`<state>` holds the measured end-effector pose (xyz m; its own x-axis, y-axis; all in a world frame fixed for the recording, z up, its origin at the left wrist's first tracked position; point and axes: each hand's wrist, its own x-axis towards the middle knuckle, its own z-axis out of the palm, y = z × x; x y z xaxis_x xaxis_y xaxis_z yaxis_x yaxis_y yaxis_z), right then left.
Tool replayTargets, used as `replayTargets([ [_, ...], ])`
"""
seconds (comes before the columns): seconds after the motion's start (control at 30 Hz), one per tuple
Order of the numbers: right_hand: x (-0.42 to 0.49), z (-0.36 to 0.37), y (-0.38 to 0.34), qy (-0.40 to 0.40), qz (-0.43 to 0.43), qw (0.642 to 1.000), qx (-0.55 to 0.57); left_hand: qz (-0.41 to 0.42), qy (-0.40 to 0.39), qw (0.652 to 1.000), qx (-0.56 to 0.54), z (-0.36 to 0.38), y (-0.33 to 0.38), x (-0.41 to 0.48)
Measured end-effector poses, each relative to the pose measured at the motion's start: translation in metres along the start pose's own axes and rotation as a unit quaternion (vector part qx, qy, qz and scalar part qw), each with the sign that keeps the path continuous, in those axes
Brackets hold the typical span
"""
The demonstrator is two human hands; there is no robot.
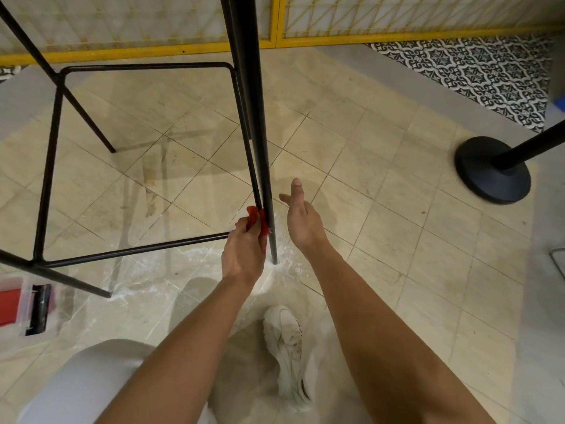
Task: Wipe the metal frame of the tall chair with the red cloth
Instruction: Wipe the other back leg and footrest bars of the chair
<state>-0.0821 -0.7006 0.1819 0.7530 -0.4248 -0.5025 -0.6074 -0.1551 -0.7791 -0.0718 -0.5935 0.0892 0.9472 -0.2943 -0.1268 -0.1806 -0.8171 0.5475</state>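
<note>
While the left hand [244,255] holds the red cloth [255,218] against the near leg of the metal frame [260,133] of the tall chair, its fingers are curled round the bunched fabric and clamp it to the left side of the black tube, low down and a little above the leg's foot; the cloth lies where the footrest rail [137,249] meets that leg, and part of it shows above the knuckles; whether it wraps fully round the tube cannot be told. Right hand [301,220]: just beside the same leg on its right, apart from it, holding nothing; fingers straight and slightly spread, thumb extended. Frame: thin black tubes, the near leg rising out of the top of the view, the other legs splayed to the left, the rail forming a rectangular loop between them. Floor [382,240]: beige tiles, with whitish speckles round the foot of the near leg. Surroundings: a white shoe [287,353] below the hands; a bent knee [91,381] in light fabric at lower left; a clear plastic box [27,307] with red contents at the left edge; a round black post base [492,171] at right; a yellow-framed screen [275,41] along the top; patterned tiles [477,68] at upper right.
</note>
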Motion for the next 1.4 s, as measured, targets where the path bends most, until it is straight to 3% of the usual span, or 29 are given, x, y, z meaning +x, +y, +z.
replayTargets([
  [0.1, 0.001, 0.001, 0.003, -0.015, 0.016, 1.000, 0.000, -0.022, -0.010, 0.999, -0.045, -0.002, 0.002, 0.012],
  [0.3, 0.000, 0.003, 0.001, -0.035, 0.028, 0.999, 0.014, -0.053, 0.031, 0.998, -0.031, -0.001, 0.010, 0.003],
  [0.5, 0.001, 0.000, 0.003, -0.032, 0.015, 0.999, 0.005, 0.006, 0.031, 0.999, -0.033, -0.002, -0.003, -0.008],
  [0.6, 0.001, 0.000, 0.003, -0.035, 0.014, 0.999, 0.006, -0.003, 0.027, 1.000, -0.016, -0.006, -0.002, 0.002],
  [0.83, -0.001, -0.003, 0.004, -0.027, 0.005, 1.000, 0.005, -0.064, 0.000, 0.990, -0.125, -0.030, 0.004, 0.032],
  [0.9, -0.002, -0.005, 0.004, -0.018, -0.002, 1.000, 0.015, -0.108, 0.031, 0.966, -0.234, -0.044, 0.015, 0.032],
  [0.93, -0.002, -0.006, 0.004, -0.012, -0.007, 1.000, 0.025, -0.138, 0.037, 0.936, -0.322, -0.048, 0.021, 0.030],
  [1.03, -0.005, -0.007, 0.001, 0.017, -0.032, 0.998, 0.059, -0.215, 0.038, 0.795, -0.566, -0.065, 0.045, 0.022],
  [1.1, -0.006, -0.006, 0.000, 0.034, -0.045, 0.996, 0.075, -0.223, 0.046, 0.752, -0.619, -0.071, 0.053, 0.020],
  [1.23, -0.007, -0.008, 0.001, 0.039, -0.062, 0.994, 0.083, -0.196, 0.037, 0.765, -0.612, -0.068, 0.056, 0.010],
  [1.4, -0.005, -0.004, 0.003, 0.031, -0.062, 0.995, 0.073, -0.173, -0.014, 0.846, -0.504, -0.045, 0.045, -0.001],
])
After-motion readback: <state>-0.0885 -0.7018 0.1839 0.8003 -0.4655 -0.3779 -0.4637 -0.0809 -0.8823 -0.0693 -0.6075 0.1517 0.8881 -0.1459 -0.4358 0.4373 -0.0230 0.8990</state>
